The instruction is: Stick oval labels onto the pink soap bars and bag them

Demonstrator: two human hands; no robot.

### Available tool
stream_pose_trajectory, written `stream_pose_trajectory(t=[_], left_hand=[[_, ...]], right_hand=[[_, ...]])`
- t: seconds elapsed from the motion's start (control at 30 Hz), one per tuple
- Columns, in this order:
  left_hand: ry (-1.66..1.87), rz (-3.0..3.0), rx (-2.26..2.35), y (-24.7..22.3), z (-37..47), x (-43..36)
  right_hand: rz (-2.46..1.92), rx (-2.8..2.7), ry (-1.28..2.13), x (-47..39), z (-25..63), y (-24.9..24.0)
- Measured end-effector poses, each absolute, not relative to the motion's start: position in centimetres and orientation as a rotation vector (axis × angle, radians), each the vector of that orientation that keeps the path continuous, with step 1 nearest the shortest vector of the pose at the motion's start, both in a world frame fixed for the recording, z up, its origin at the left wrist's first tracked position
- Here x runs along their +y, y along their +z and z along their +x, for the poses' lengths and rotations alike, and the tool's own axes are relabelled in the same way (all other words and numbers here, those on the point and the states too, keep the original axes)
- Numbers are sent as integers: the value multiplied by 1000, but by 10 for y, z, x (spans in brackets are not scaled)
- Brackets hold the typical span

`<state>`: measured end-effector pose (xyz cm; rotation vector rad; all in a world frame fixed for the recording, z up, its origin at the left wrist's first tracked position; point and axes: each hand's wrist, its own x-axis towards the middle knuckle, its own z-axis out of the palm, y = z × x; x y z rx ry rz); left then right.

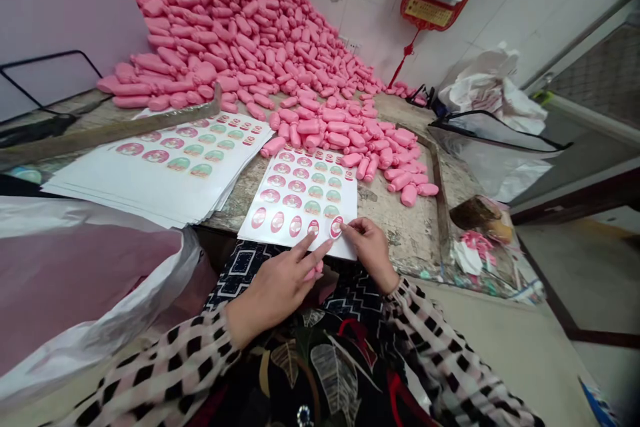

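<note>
A sheet of stickers (305,210) lies at the table's front edge, with rows of pink and green rounded labels and a row of pink ovals nearest me. My right hand (369,244) pinches the edge of an oval sticker (337,226) at the sheet's front right corner. My left hand (280,287) rests two outstretched fingers on the sheet just left of that sticker. Under its palm shows part of a small pink plastic piece (313,272), which appears tucked in the hand; most of it is hidden.
A large heap of pink pieces (240,34) covers the back of the table. More sticker sheets (135,180) are stacked at left beneath a wooden strip (165,119). An open white bag (100,300) stands front left. Scraps (477,250) lie on the right.
</note>
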<state>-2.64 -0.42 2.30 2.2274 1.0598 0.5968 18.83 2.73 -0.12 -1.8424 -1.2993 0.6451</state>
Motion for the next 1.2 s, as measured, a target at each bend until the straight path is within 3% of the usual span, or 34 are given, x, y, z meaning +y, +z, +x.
stream_pose_trajectory(t=[0.2, 0.3, 1.2], left_hand=[[753, 727, 892, 45, -24, 8], [753, 372, 726, 48, -13, 21], [826, 442, 792, 43, 4, 20]], right_hand=[[-1558, -1078, 794, 16, 175, 28], [-1501, -1227, 811, -2, 159, 52], [-1549, -1497, 808, -14, 137, 44]])
